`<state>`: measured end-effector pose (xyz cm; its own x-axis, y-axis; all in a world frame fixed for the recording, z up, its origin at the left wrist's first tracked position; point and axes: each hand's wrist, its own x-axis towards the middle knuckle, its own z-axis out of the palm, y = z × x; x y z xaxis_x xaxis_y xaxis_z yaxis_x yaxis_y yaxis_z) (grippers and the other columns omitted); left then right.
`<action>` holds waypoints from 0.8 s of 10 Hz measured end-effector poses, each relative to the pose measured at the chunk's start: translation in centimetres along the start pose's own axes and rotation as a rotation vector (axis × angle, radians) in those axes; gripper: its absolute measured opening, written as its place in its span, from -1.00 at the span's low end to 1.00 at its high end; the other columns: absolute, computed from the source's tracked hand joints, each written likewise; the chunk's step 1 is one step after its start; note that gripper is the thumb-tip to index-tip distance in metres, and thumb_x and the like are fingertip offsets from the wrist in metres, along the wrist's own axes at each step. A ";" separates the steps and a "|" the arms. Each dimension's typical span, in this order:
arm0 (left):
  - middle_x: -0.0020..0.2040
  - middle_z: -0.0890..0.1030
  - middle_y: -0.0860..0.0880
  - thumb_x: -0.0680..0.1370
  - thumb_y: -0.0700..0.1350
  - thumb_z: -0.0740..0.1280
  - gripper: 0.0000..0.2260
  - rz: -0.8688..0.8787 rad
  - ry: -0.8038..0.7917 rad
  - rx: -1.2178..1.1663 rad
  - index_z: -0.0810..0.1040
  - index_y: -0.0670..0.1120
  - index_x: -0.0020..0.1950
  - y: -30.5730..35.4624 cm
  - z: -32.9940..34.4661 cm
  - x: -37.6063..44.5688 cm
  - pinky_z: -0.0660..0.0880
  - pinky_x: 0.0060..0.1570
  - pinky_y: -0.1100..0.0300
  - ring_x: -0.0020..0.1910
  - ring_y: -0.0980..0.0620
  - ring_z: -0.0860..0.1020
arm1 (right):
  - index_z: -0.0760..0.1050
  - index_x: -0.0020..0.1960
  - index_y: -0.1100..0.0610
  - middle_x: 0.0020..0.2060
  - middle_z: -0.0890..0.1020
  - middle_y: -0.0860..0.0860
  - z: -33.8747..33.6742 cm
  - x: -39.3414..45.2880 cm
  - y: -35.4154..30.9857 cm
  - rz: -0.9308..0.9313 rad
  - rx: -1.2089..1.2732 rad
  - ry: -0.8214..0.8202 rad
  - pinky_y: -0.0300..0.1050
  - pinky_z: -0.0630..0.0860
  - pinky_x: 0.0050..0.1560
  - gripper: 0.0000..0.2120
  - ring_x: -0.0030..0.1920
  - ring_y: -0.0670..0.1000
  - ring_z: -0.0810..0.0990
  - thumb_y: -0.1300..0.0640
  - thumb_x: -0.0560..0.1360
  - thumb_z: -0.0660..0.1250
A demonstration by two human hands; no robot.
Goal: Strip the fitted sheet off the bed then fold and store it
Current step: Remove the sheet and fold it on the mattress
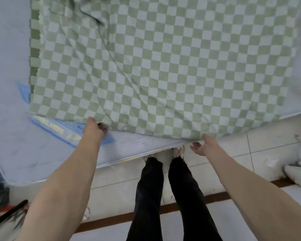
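The checked fitted sheet (155, 66) lies spread loose over the bare mattress (10, 136), stripped but not yet folded; the left hand (94, 127) pinches its near edge, the right hand (204, 145) hovers spread at the edge

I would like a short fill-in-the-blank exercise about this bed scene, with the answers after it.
1. The sheet has a green and white ____ pattern.
2. The left hand grips the sheet's near ____.
3. The right hand is ____, holding nothing.
4. The person wears ____ trousers.

Answers: checked; edge; open; black
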<state>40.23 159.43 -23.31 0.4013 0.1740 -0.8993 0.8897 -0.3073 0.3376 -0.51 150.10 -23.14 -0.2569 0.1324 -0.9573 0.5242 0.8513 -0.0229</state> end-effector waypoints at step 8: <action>0.01 0.60 -0.12 0.62 -0.14 0.28 -0.64 -0.202 0.377 0.052 0.43 -0.23 0.40 -30.0 -30.4 -6.7 0.57 0.10 0.04 0.13 -0.13 0.58 | 0.48 -0.08 0.20 -0.20 0.55 0.07 -28.6 6.5 12.1 -0.003 -0.045 0.198 -0.08 0.64 -0.32 -0.87 -0.24 -0.03 0.51 0.32 0.63 0.23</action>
<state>17.46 195.90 -18.99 0.2804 0.5624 -0.7779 0.9503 -0.2768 0.1425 -19.02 175.78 -21.45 -0.4151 0.2228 -0.8820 0.4877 0.8730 -0.0090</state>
